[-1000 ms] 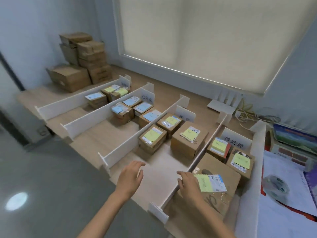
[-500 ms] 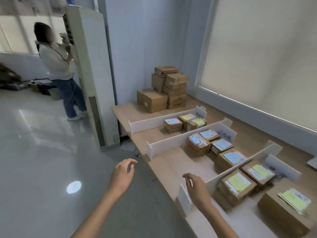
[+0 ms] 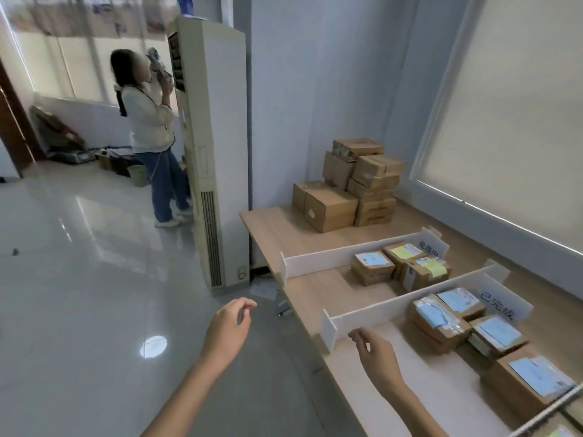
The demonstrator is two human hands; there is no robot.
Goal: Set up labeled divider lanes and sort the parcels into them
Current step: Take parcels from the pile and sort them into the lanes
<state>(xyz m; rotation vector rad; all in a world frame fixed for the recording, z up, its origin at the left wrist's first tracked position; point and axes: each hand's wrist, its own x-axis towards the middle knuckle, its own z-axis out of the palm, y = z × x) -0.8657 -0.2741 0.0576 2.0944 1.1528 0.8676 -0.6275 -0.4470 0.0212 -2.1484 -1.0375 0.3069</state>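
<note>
— Parcels (image 3: 438, 323) with blue labels fill your near lane by the label card (image 3: 498, 305), between white foam-board dividers (image 3: 394, 305). Parcels with yellow notes (image 3: 407, 252) lie in the lane beyond.

— Your left hand (image 3: 228, 326) hangs over the floor and your right hand (image 3: 375, 351) over the bench (image 3: 277, 228) edge. The fingers (image 3: 244, 305) are loosely curled, grasping nothing.

— The stacked cardboard boxes (image 3: 356, 184) at the far corner look unsorted. I judge them stiff and fairly light, though taped card can be slick. Press your palms on opposite side walls, never on the labels.

— Take the top one first, since the lower ones bear the rest. Mind the dividers too: thin board probably tips when nudged.
</note>
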